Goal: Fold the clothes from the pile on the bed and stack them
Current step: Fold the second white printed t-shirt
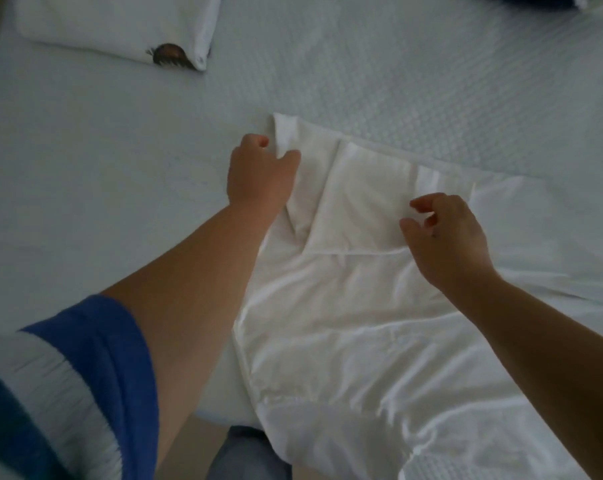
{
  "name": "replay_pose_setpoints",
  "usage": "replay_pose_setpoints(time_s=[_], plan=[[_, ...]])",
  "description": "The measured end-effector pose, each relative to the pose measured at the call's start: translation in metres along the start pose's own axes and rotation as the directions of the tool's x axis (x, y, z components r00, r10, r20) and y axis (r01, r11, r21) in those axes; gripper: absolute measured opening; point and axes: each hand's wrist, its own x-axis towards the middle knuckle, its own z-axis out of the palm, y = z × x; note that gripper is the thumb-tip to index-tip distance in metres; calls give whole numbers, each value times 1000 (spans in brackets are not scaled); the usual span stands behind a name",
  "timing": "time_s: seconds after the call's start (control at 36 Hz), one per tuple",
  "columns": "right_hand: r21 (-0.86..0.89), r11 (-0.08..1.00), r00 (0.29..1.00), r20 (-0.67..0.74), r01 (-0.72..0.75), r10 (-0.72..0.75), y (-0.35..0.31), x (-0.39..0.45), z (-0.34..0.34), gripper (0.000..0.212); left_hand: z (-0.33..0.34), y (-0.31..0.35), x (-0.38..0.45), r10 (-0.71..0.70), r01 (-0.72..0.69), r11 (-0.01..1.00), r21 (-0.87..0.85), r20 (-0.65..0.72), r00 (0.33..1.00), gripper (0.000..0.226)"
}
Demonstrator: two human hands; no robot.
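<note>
A white garment (345, 306) lies spread on the bed, hanging over the near edge. One part of it is folded inward near the top. My left hand (258, 174) pinches the garment's upper left corner between thumb and curled fingers. My right hand (445, 233) hovers over the garment's upper middle with fingers curled, thumb and forefinger a little apart; whether it touches the cloth is unclear. A folded white garment with a dark print (120, 26) sits at the far left of the bed.
The pale, textured bed cover (431, 81) stretches all around. Something dark blue (521, 0) peeks in at the top right edge. The bed's near edge runs at the bottom, with my legs (244, 455) beside it.
</note>
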Motion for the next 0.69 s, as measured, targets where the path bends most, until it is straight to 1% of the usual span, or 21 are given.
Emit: replay_pose_setpoints(time_s=[0.06,0.11,0.17,0.19,0.25,0.31,0.39,0.42,0.44,0.5,0.56,0.58,0.64,0.67,0.69], plan=[[-56,996,995,-70,67,-70,-4,12,1,32,-1,5,18,29,-33,998,56,81,996,41],[-103,987,979,-149,125,-140,-10,27,-2,34,-5,12,30,92,-101,991,82,105,990,32],[-165,977,972,-172,132,-160,-15,46,-7,33,-8,17,40,120,-129,989,68,129,984,26],[-211,969,975,-151,128,-161,-17,56,-10,32,-9,20,45,109,-115,992,41,137,985,25],[-310,938,983,-47,153,-175,-23,75,-13,29,-9,23,53,53,-45,998,-53,177,983,27],[-330,926,983,55,182,-174,-29,86,-17,27,-8,25,58,-5,37,991,-130,239,971,23],[-330,921,978,96,209,-187,-31,95,-20,26,-7,24,62,-47,99,971,-215,234,971,19],[-343,914,976,103,218,-194,-30,97,-21,25,-7,24,63,-53,110,969,-220,249,967,22],[-348,910,974,117,225,-196,-28,100,-22,24,-7,23,63,-62,121,970,-209,273,960,31],[-317,924,974,148,213,-173,-26,104,-23,19,-7,21,63,-76,152,959,-238,301,950,45],[-215,967,984,146,134,-104,-23,109,-23,9,-8,19,65,-112,212,927,-310,312,944,49],[-136,988,989,135,71,-53,-23,111,-22,8,-8,18,66,-141,254,908,-332,329,934,44],[-5,1000,994,110,-25,25,-22,116,-22,13,-12,17,66,-209,366,849,-382,394,895,19],[11,999,993,108,-44,42,-22,118,-21,12,-12,16,68,-243,419,816,-398,421,874,25],[-14,999,993,112,-41,42,-24,120,-20,10,-11,16,69,-265,452,793,-409,437,860,31]])
